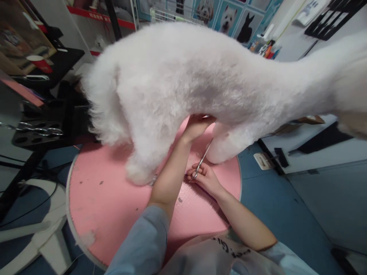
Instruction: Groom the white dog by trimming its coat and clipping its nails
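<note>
Where the round pink surface (114, 214) comes nearest, its edge passes beneath a pale apron (197, 256) with dark lettering. Item: pale rim, curving out on both sides; broad stretch of pink between the left rim and the left forearm (169, 175), a narrower one between the right forearm (243, 217) and the right rim. Item: right hand (205, 178), over the surface, fingers closed on the handles of slim metal scissors (202, 160), blades slanting up towards a foreleg (226, 147). Item: ribbed, comb-like strip (205, 196), just beside and partly under the right hand. Item: left hand (197, 126), beneath the belly, in the gap between hind leg (143, 160) and foreleg; fingers partly hidden, grip cannot be told.

Surface top: small grey chips, one pale tuft (87, 237) near the left rim. White dog (172, 72), standing broadside across the surface; its legs bound the gap, its belly roofs it.

Left of the surface: pale stand (48, 229) with splayed legs, black tool holder (43, 133) with metal loops, red cup (40, 63) on a dark shelf. Right: blue floor (266, 202), white cabinet (329, 152). Beyond the dog: wire rack (172, 16), animal pictures (229, 19).
</note>
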Motion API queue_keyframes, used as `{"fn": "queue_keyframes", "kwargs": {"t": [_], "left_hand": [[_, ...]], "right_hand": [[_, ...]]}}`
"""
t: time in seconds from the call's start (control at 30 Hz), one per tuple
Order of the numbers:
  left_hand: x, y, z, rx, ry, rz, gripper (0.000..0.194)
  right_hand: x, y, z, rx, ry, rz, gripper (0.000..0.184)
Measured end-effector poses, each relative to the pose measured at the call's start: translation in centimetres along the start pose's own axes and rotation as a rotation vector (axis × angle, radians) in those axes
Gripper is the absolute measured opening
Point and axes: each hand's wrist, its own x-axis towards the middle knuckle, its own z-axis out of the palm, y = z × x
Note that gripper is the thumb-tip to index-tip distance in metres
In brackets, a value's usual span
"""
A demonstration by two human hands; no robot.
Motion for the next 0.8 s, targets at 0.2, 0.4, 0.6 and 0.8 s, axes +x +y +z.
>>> {"fn": "queue_keyframes", "kwargs": {"t": [0.2, 0.4, 0.6, 0.8], "left_hand": [[0.25, -0.32, -0.17, 0.015, -0.016, 0.035, 0.010], [0.26, -0.32, -0.09, -0.001, -0.014, 0.035, 0.009], [0.35, -0.49, 0.03, -0.029, -0.009, 0.045, 0.009], [0.15, -0.23, -0.05, -0.041, 0.003, 0.006, 0.010]], "right_hand": [[-0.06, 0.10, 0.06, 0.043, 0.020, -0.015, 0.041], [-0.33, 0.26, -0.09, 0.025, 0.029, 0.040, 0.043], [-0.66, 0.28, -0.38, -0.069, 0.048, 0.115, 0.043], [-0.88, 0.45, -0.70, -0.101, 0.077, 0.175, 0.040]]}}
